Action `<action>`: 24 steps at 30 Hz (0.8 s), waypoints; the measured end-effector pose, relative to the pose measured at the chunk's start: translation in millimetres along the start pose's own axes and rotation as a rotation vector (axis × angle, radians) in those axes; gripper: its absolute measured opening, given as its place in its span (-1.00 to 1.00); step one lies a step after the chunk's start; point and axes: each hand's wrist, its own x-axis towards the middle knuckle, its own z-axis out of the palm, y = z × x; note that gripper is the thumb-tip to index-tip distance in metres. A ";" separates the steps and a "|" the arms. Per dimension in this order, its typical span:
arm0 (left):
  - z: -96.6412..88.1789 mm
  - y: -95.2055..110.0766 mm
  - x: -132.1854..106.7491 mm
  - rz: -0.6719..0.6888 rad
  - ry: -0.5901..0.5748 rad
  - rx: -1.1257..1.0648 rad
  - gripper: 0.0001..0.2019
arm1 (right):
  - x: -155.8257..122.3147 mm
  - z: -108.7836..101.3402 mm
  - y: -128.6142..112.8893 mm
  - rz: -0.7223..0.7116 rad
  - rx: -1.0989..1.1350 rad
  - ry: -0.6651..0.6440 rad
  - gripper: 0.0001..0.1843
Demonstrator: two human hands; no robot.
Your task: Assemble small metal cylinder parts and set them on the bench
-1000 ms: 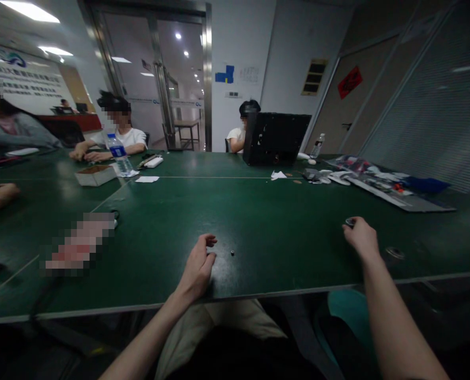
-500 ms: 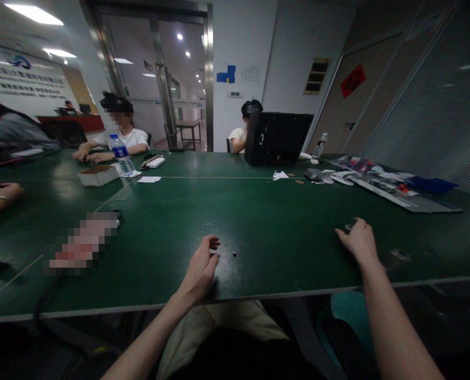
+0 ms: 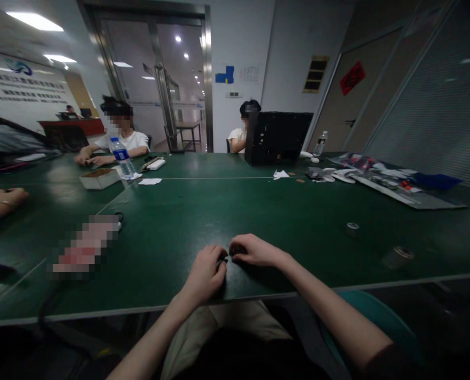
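Observation:
My left hand [image 3: 208,272] rests at the near table edge with fingers curled towards the thumb. Something small and dark [image 3: 221,260] shows at its fingertips, too small to name. Close beside it, my right hand [image 3: 258,250] is bent over the table, fingers and thumb curled inward. Whatever lies inside its shaded grip is hidden. Off to the right stand a small metal cylinder [image 3: 352,229] and, nearer the edge, a larger metal cylinder [image 3: 400,257], both apart from my hands.
Left lies a blurred-out flat item [image 3: 86,245] with a cable. Further back are an open box [image 3: 100,179], a water bottle [image 3: 122,158], a black monitor-like case [image 3: 280,138] and a cluttered board [image 3: 412,198]. Co-workers sit around the green table [image 3: 171,211].
My right hand has come left from the small metal cylinder to beside my left hand. My left hand has closed and shifted slightly right. The tiny item on the table no longer shows there.

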 end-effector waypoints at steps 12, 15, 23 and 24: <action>0.2 1.5 -0.3 -0.019 0.010 -0.024 -0.78 | 9.5 23.0 0.3 0.204 1.061 0.143 -0.69; 0.3 1.2 -0.5 -0.006 0.015 -0.046 -0.75 | 10.8 21.4 -1.3 0.236 1.257 0.167 -0.66; 1.9 0.0 -0.3 0.008 0.030 -0.024 -0.79 | 7.1 12.6 -1.8 0.227 1.416 0.164 -0.67; 1.9 0.1 -0.3 0.008 0.029 -0.021 -0.79 | 6.8 12.7 -2.0 0.222 1.414 0.161 -0.67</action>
